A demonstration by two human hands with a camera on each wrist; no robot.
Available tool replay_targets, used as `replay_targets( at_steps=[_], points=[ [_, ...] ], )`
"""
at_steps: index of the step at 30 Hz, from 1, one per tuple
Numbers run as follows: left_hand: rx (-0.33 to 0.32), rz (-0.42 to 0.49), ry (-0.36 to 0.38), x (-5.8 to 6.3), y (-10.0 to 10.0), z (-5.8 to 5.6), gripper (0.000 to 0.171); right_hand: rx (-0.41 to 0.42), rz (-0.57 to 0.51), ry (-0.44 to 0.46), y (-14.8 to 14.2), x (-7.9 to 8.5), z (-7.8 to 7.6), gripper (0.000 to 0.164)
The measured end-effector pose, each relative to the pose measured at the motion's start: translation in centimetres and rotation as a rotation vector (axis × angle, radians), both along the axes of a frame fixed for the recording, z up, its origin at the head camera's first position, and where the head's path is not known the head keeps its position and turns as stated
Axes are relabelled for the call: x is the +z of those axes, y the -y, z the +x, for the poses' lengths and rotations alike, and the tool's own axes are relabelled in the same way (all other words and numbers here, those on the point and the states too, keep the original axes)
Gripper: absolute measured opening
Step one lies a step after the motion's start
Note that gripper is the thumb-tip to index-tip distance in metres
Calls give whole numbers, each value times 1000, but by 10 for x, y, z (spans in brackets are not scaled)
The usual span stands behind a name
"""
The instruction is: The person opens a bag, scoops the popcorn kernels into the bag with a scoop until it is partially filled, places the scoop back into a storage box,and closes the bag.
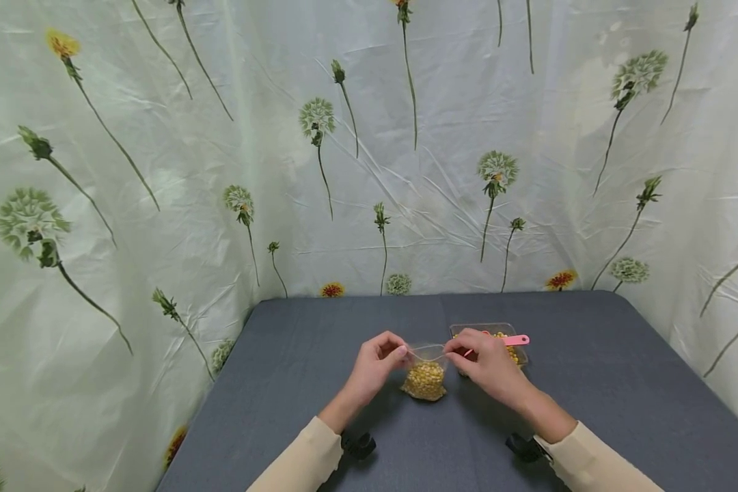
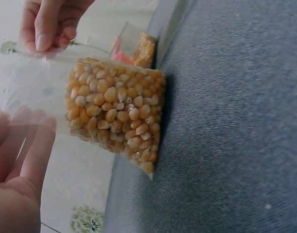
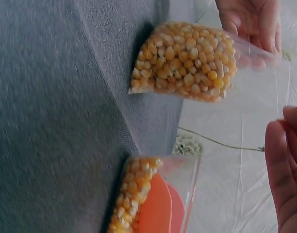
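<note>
A clear plastic bag [image 1: 425, 380] with corn kernels filling its lower part stands on the table between my hands. At the bag's top left edge, my left hand [image 1: 376, 365] pinches the film between thumb and fingers. My right hand [image 1: 488, 365] pinches the opposite top corner. The bag's mouth shows as a thin loop between them. In the left wrist view the kernels [image 2: 112, 107] press against the film, and the bag's bottom touches the cloth. The upper part of the bag [image 3: 260, 80] is transparent and holds no kernels.
Behind my right hand sits a clear plastic container [image 1: 481, 326] of corn kernels, with a pink scoop [image 1: 516, 340] lying in it, its handle over the rim. A dark grey cloth [image 1: 320, 342] covers the table. A flowered curtain [image 1: 357, 253] hangs behind it.
</note>
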State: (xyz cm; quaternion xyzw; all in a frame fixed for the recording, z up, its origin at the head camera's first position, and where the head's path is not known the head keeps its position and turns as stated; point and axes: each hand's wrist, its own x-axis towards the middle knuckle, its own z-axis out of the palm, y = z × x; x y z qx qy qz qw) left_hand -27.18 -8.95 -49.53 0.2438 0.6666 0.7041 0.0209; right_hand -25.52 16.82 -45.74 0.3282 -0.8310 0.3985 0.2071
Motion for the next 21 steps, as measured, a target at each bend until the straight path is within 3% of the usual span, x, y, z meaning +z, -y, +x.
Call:
replay_targets(
  at_steps=[6,15,21],
  points=[
    [66,-18,-61,2,-4,9,14,53,-21,-4,-6,3,-5,21],
    [212,-196,-242,1,-4,13,8,35,-39,20,-6,-2,-3,25],
    [230,-283,-315,4,-1,11,5,5,-83,52,-4,-6,-1,42]
  ],
)
